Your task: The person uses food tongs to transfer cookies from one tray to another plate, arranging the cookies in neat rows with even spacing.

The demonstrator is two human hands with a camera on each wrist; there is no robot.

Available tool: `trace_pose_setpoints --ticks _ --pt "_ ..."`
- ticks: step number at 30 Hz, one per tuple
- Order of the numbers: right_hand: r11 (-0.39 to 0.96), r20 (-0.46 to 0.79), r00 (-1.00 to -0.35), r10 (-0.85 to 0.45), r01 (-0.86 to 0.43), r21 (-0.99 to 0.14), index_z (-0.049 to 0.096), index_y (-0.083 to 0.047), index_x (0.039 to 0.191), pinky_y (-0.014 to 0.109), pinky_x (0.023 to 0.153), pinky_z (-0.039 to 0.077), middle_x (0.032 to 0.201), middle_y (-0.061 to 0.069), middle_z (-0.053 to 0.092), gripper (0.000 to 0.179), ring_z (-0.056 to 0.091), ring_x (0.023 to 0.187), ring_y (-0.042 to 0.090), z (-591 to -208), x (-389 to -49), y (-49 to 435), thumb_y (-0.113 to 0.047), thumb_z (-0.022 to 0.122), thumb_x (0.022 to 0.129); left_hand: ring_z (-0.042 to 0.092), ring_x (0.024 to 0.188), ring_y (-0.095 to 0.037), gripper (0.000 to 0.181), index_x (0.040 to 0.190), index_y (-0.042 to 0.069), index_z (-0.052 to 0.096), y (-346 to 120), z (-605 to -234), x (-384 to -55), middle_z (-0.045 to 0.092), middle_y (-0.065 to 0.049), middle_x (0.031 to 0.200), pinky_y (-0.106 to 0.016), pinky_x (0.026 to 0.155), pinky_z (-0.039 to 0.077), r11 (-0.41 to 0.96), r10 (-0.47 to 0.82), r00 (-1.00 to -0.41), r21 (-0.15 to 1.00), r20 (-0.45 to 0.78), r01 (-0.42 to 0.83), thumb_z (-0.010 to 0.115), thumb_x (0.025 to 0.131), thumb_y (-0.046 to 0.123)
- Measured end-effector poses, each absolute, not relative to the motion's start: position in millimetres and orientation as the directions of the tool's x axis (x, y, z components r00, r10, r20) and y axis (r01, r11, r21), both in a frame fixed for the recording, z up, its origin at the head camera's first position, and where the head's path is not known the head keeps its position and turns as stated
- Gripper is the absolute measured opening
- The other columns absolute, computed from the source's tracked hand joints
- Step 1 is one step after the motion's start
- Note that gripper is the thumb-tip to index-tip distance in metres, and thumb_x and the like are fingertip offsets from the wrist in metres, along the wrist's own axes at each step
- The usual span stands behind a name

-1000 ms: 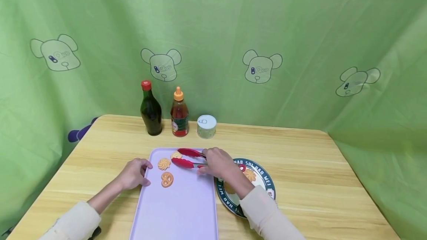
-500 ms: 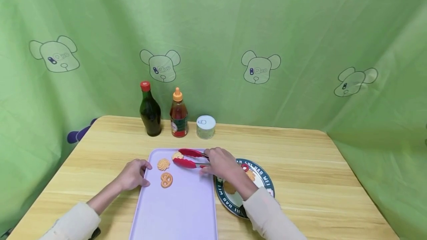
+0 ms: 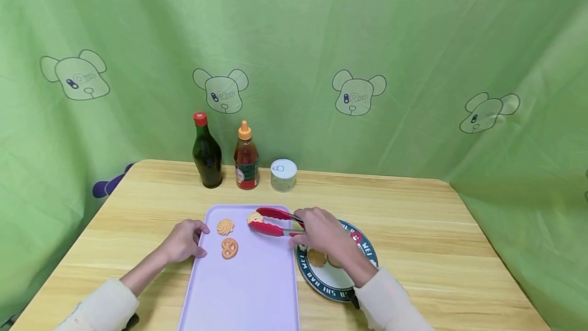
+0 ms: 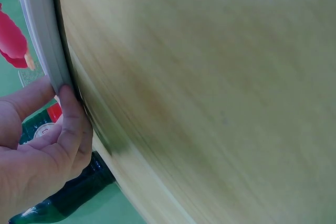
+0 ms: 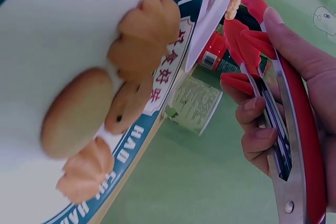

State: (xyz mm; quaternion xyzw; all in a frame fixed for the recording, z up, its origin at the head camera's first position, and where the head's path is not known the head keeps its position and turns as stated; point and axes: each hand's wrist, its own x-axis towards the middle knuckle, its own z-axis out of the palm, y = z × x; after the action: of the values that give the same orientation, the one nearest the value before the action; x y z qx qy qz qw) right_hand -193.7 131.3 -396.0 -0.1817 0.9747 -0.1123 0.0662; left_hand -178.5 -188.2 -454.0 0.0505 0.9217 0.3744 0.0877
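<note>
My right hand [image 3: 323,231] grips red-and-silver tongs [image 3: 268,228] over the far right part of the lilac tray [image 3: 248,290]. A pale ring-like cookie [image 3: 254,218] is caught between the tong tips; the right wrist view shows the tongs [image 5: 294,135] with the cookie [image 5: 233,6] standing on edge. To its left on the tray lie a swirl cookie [image 3: 225,227] and a pretzel cookie [image 3: 229,248]. Thumb and fingers of my left hand [image 4: 44,140] pinch the tray's left rim [image 4: 44,30].
Right of the tray, partly under my right forearm, a green-rimmed plate [image 3: 317,286] holds several cookies [image 5: 142,38]. Behind the tray stand a dark green bottle [image 3: 207,160], a sauce bottle [image 3: 247,162] with orange cap, and a can [image 3: 283,175].
My right hand has moved right with the tongs, taking the pale cookie away from the swirl cookie toward the tray's right side. My left hand stays on the rim.
</note>
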Motion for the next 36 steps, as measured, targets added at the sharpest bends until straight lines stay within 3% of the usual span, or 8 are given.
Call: trace_pose_setpoints --ticks 3,10,14,19,23,28,36 --pt "0.908 -0.078 -0.927 -0.366 -0.338 -0.249 0.063 -0.010 0.120 0.023 0.054 0.040 0.074 -0.002 0.055 0.062 0.049 0.067 0.014 -393.6 -189.1 139.4 -0.043 0.080 0.070 0.054 0.072 -0.017 0.047 0.102 -0.007 0.062 -188.2 -454.6 -178.8 0.058 -0.013 0.086 -0.026 0.061 0.049 0.714 0.150 -0.979 0.700 -0.135 0.014 0.080 0.059 -0.007" --pt "0.911 -0.044 -0.936 -0.348 -0.326 -0.253 0.062 -0.009 0.122 0.027 0.064 0.046 0.097 0.005 0.069 0.065 0.051 0.072 0.012 -389.8 -176.8 162.4 -0.042 0.081 0.069 0.054 0.071 -0.018 0.047 0.103 -0.007 0.061 -187.6 -454.6 -179.7 0.059 -0.013 0.085 -0.027 0.061 0.050 0.711 0.153 -0.978 0.703 -0.139 0.011 0.080 0.060 -0.007" --pt "0.912 -0.018 -0.940 -0.342 -0.327 -0.249 0.063 -0.010 0.121 0.030 0.069 0.051 0.099 0.004 0.070 0.065 0.055 0.074 0.011 -388.9 -169.7 177.9 -0.043 0.081 0.068 0.054 0.071 -0.017 0.047 0.103 -0.007 0.062 -186.8 -454.3 -180.1 0.059 -0.012 0.085 -0.026 0.061 0.050 0.710 0.142 -0.978 0.704 -0.150 -0.005 0.079 0.060 -0.007" --pt "0.916 -0.008 -0.944 -0.329 -0.317 -0.247 0.062 -0.009 0.123 0.038 0.079 0.055 0.109 0.007 0.070 0.066 0.064 0.087 0.018 -385.9 -158.7 198.1 -0.041 0.081 0.069 0.054 0.071 -0.018 0.047 0.104 -0.007 0.061 -186.5 -454.0 -180.4 0.059 -0.012 0.084 -0.027 0.062 0.050 0.712 0.144 -0.977 0.702 -0.154 -0.006 0.079 0.060 -0.007" --pt "0.915 0.003 -0.943 -0.333 -0.324 -0.243 0.062 -0.008 0.123 0.041 0.081 0.055 0.111 0.010 0.069 0.066 0.064 0.091 0.022 -384.0 -150.3 213.9 -0.041 0.081 0.068 0.054 0.071 -0.018 0.047 0.104 -0.007 0.061 -186.3 -452.9 -180.0 0.059 -0.013 0.085 -0.028 0.062 0.050 0.712 0.147 -0.977 0.702 -0.155 -0.004 0.080 0.061 -0.007" --pt "0.917 0.018 -0.944 -0.330 -0.325 -0.232 0.062 -0.008 0.123 0.048 0.089 0.052 0.118 0.013 0.067 0.067 0.063 0.109 0.033 -381.9 -140.3 232.1 -0.041 0.081 0.068 0.054 0.071 -0.017 0.047 0.104 -0.007 0.061 -186.8 -453.1 -179.6 0.059 -0.012 0.085 -0.028 0.062 0.050 0.718 0.145 -0.978 0.696 -0.150 0.000 0.080 0.060 -0.007" --pt "0.920 0.051 -0.951 -0.305 -0.308 -0.243 0.065 -0.008 0.119 0.048 0.085 0.053 0.113 0.011 0.069 0.063 0.065 0.102 0.031 -381.4 -128.2 260.1 -0.037 0.083 0.066 0.054 0.071 -0.017 0.047 0.103 -0.007 0.061 -187.2 -453.1 -178.6 0.059 -0.012 0.084 -0.026 0.061 0.049 0.716 0.149 -0.978 0.699 -0.148 0.003 0.080 0.060 -0.007"
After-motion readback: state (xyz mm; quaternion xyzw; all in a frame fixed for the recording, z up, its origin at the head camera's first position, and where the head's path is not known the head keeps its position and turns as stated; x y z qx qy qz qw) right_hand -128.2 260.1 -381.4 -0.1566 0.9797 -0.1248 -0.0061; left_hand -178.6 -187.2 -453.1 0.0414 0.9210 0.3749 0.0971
